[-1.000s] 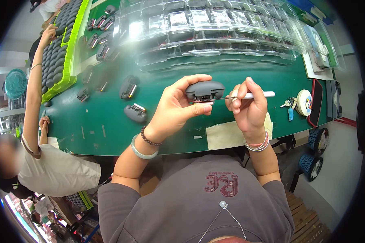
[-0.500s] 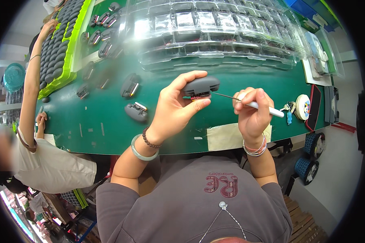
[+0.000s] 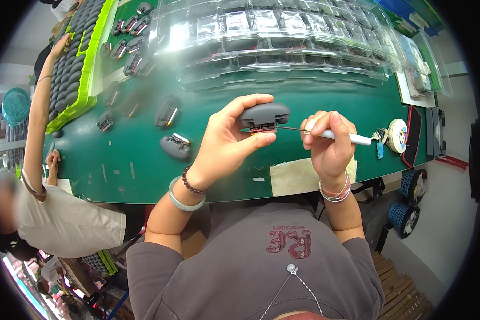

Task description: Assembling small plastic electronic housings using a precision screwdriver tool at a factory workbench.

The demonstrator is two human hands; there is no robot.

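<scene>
My left hand grips a dark grey rounded device between thumb and fingers, above the table. Its underside is open and shows a small circuit board with a reddish edge. In my right hand is a thin metal tool with a white handle, held like a pen. The tool's thin shaft points left, and its tip is at the board's right end; whether it touches cannot be made out. Another such device lies on the table left of my left hand.
Several similar devices lie on the green table. Stacked clear plastic trays stand at the back. A bright green crate of grey shells is at left, with a co-worker's arm reaching to it. Keys and a phone lie at right.
The tool has turned closer to level, and its tip has moved slightly left and down toward the board. The device is tilted a little differently, showing more of the board.
</scene>
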